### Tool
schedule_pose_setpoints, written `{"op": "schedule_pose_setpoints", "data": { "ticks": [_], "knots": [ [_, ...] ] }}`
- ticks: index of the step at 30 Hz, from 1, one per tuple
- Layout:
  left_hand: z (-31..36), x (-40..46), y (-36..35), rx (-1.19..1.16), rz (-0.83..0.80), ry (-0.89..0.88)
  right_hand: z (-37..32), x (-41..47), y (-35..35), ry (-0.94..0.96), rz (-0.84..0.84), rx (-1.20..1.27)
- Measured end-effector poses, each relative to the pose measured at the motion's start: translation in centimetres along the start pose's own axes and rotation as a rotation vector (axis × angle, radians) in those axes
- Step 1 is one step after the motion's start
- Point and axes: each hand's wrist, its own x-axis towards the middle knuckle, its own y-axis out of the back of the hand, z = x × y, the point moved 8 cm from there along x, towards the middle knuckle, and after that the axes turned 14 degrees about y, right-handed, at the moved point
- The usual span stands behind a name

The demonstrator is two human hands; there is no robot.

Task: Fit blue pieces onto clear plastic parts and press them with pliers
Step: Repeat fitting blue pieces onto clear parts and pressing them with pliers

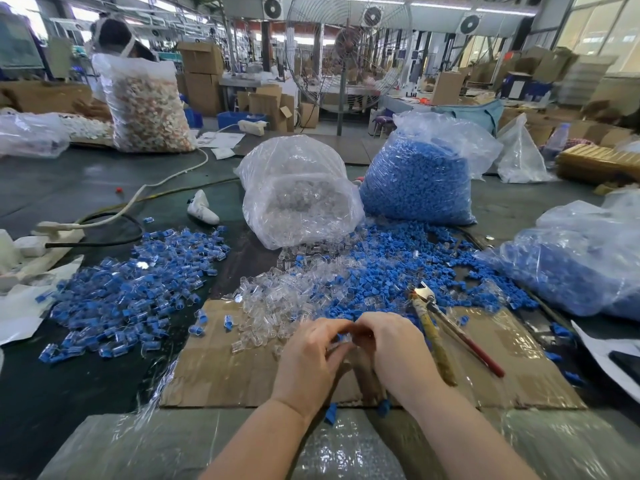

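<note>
My left hand point(310, 355) and my right hand point(391, 344) meet over the cardboard sheet point(221, 372). Their fingertips pinch a small clear plastic part with a blue piece point(341, 341) between them; most of it is hidden by my fingers. A heap of loose clear parts point(273, 299) lies just beyond my hands, with loose blue pieces point(374, 271) spread to its right. The pliers point(440, 323) lie on the cardboard to the right of my right hand, jaws pointing away. Finished blue-and-clear parts point(138, 289) are piled at the left.
A bag of clear parts point(298, 195) and a bag of blue pieces point(419, 178) stand behind the heaps. Another bag of blue pieces point(581, 265) lies at the right. A power strip and cables point(62, 230) are at the left. A person point(117, 39) works at the far left.
</note>
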Motion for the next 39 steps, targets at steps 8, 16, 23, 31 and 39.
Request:
{"op": "schedule_pose_setpoints", "data": {
  "ticks": [8, 16, 23, 31, 39],
  "knots": [
    [0.0, 0.1, -0.1, 0.023, -0.002, 0.006, 0.3, 0.2, 0.4, -0.04, 0.066, 0.147],
    [-0.9, 0.1, 0.6, -0.021, 0.052, 0.089, 0.0, 0.8, -1.1, -0.013, -0.023, -0.082],
    [-0.7, 0.1, 0.7, -0.014, 0.073, 0.074, -0.3, 1.3, -1.9, -0.007, -0.073, -0.234],
    [-1.3, 0.3, -0.1, 0.092, 0.021, 0.078, -0.6, 1.3, -2.1, 0.016, -0.053, -0.244],
    [-1.5, 0.3, 0.3, 0.033, 0.056, 0.11, 0.1, 0.4, -1.5, -0.066, 0.036, -0.137]
  ]
}}
